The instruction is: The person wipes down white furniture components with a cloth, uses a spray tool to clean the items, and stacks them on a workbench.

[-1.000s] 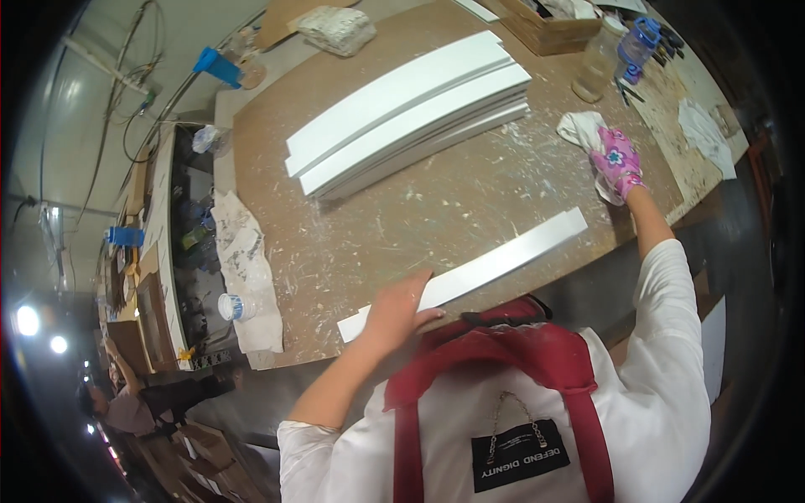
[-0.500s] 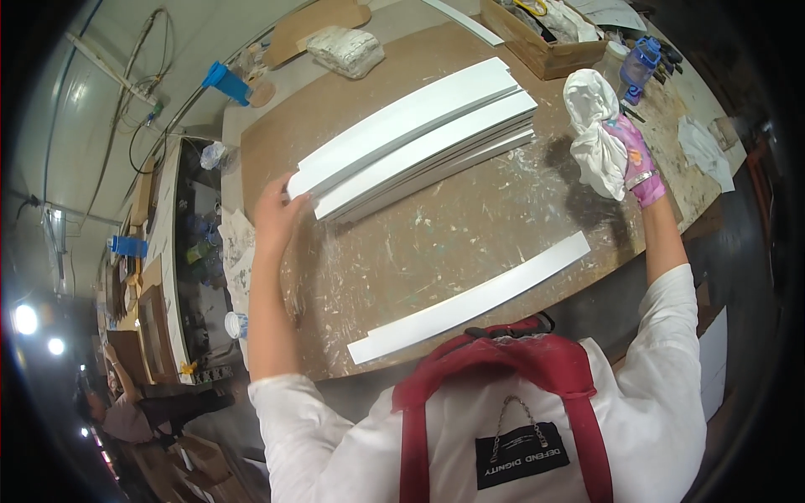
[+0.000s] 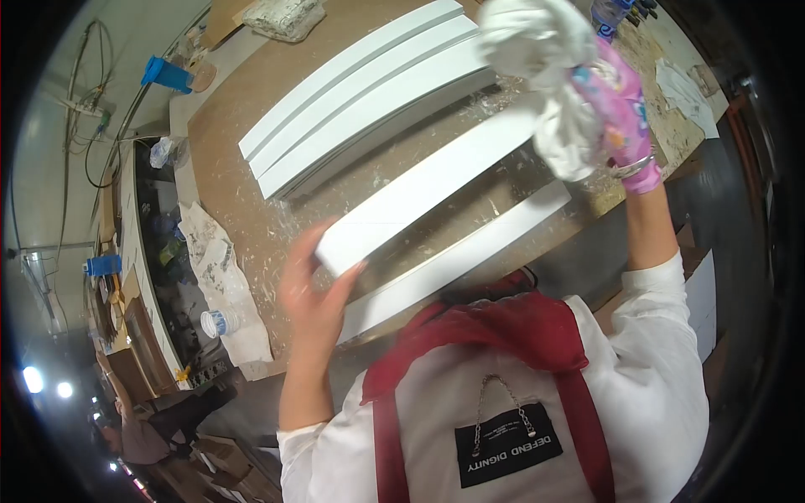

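Note:
My bare left hand (image 3: 314, 289) grips the near left end of a long, slightly curved white board (image 3: 432, 189), thumb on one edge and fingers on the other. The board's far end reaches the white cloth (image 3: 570, 130) bunched in my right hand (image 3: 619, 109), which wears a pink flowered glove. The cloth covers that end, so contact there is hard to make out. Beyond the held board lies a stack of similar white boards (image 3: 369, 92). A single white board (image 3: 461, 260) rests along the table's near edge, partly behind my left hand.
The brown, paint-spattered table (image 3: 226, 126) carries a blue cup (image 3: 168, 74), a plastic-wrapped lump (image 3: 283, 18) and a blue bottle (image 3: 608, 15). At left lie a stained sheet (image 3: 214, 260) and a white-and-blue tub (image 3: 220, 324). Another person (image 3: 142, 436) is at far left.
My left hand has brought a board from the stack toward me, above the single board. My right hand with the cloth has moved left to its far end. The view has shifted.

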Motion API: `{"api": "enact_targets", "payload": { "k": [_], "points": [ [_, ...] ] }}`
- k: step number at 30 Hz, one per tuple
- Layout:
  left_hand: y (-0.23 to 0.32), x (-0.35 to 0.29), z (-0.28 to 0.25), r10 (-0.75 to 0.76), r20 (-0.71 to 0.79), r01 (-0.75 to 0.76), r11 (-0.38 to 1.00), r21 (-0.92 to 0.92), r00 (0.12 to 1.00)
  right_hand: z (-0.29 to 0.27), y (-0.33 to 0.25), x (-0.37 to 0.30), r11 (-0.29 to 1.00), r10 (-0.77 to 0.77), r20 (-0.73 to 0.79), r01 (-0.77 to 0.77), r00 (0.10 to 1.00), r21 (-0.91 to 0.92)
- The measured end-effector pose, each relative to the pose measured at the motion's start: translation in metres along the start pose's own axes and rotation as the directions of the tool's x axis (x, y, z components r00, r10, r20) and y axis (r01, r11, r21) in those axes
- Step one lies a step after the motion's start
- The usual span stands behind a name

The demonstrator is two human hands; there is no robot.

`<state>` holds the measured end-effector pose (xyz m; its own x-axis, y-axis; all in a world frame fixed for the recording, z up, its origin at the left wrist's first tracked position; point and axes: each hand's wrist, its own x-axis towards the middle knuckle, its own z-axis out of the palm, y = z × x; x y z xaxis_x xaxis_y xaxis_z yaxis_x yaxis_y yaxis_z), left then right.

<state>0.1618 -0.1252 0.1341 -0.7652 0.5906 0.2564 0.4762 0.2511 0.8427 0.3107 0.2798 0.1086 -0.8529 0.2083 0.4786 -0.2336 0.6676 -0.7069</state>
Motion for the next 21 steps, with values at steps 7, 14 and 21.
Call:
{"api": "enact_targets", "payload": {
  "k": [7,14,21],
  "points": [
    [-0.054,0.01,0.058,-0.108,0.039,0.114,0.963,-0.243,0.993,0.162,-0.104,0.031,0.838,-0.377,0.262,0.447,0.889,-0.314],
    [-0.083,0.003,0.075,-0.278,0.154,0.299,0.945,-0.135,0.948,0.088,-0.003,0.027,0.664,0.372,0.375,0.038,0.849,-0.746],
    [-0.112,0.02,0.061,-0.195,0.225,0.185,0.981,0.064,0.955,0.153,-0.018,0.032,0.773,-0.087,0.396,0.313,0.914,-0.552]
  ]
}}
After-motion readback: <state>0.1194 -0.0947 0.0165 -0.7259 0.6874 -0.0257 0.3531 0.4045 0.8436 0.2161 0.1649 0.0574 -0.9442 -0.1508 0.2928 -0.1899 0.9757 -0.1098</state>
